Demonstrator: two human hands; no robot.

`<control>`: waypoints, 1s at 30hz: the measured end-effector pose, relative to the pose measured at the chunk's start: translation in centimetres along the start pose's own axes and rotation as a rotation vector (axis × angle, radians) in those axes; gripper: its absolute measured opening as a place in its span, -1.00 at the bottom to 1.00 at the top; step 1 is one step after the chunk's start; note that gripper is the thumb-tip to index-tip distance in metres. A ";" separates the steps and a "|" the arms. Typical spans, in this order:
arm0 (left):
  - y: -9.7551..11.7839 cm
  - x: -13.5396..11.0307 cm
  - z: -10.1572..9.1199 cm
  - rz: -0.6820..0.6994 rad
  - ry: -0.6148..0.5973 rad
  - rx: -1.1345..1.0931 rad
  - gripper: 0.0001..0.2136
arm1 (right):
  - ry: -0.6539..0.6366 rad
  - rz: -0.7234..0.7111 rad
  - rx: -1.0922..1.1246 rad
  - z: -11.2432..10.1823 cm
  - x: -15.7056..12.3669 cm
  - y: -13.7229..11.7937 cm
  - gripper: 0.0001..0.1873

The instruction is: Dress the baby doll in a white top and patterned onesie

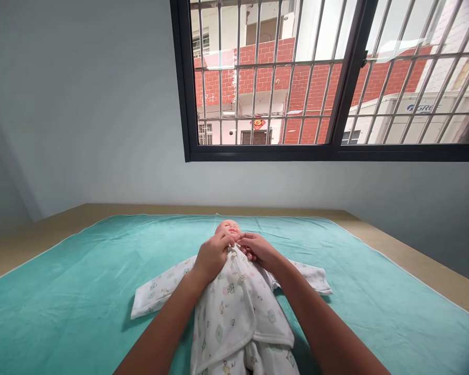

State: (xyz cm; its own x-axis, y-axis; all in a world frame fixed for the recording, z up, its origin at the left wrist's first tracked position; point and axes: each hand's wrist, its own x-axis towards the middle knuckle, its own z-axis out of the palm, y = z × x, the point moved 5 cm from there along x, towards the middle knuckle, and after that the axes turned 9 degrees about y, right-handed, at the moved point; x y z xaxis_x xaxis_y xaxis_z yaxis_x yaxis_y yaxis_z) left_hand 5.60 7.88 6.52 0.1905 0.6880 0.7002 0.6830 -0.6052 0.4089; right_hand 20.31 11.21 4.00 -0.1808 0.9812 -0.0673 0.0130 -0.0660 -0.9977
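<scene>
A baby doll (229,225) lies face up with its head toward the wall. It wears a white long-sleeved baby jacket (229,307) with small printed figures; the sleeves are spread to both sides and fasteners show down the front. My left hand (212,255) is closed at the left of the neckline, fingertips pinching the collar just below the doll's chin. From the other side my right hand (261,251) has thumb and forefinger pressed together at the collar, its other fingers curled. The fingers partly hide the neckline. White printed trousers (271,357) show below the jacket's hem.
A teal cloth (82,291) with a pale edge covers most of the wooden table (426,260) under the doll. Behind the table stands a plain wall (101,130), with a dark-framed, barred window (258,152) above it.
</scene>
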 end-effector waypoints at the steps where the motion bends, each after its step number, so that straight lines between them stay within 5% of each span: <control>1: 0.1 -0.4 -0.1 0.002 0.021 0.011 -0.78 | 0.008 -0.017 -0.004 0.0 -0.2 0.0 -0.87; 5: 0.9 -2.4 -1.0 0.036 0.081 0.004 -0.78 | 0.098 -0.103 -0.113 -0.2 -1.3 -0.1 -0.82; 11: 1.1 -4.4 -1.9 -0.159 0.096 -0.224 -0.81 | 0.130 -0.248 -0.524 0.1 -3.9 -1.6 -0.70; 17: 1.2 -4.1 -1.6 -0.238 -0.004 -0.330 -0.79 | 0.012 -0.351 -0.791 1.0 -5.7 -3.6 -0.69; 23: 1.3 -4.1 -1.6 -0.285 -0.039 -0.330 -0.86 | -0.068 -0.256 -0.711 0.9 -5.4 -3.0 -0.92; 30: 1.3 -4.0 -1.5 -0.301 0.011 -0.358 -0.90 | -0.025 -0.242 -0.654 1.0 -4.7 -2.4 -0.85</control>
State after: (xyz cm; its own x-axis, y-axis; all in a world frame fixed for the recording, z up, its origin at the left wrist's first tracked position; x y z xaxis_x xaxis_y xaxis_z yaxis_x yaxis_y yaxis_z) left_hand 4.67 3.74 5.16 0.0126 0.8513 0.5245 0.4203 -0.4804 0.7698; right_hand 20.12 6.56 6.72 -0.2759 0.9495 0.1494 0.5577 0.2847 -0.7797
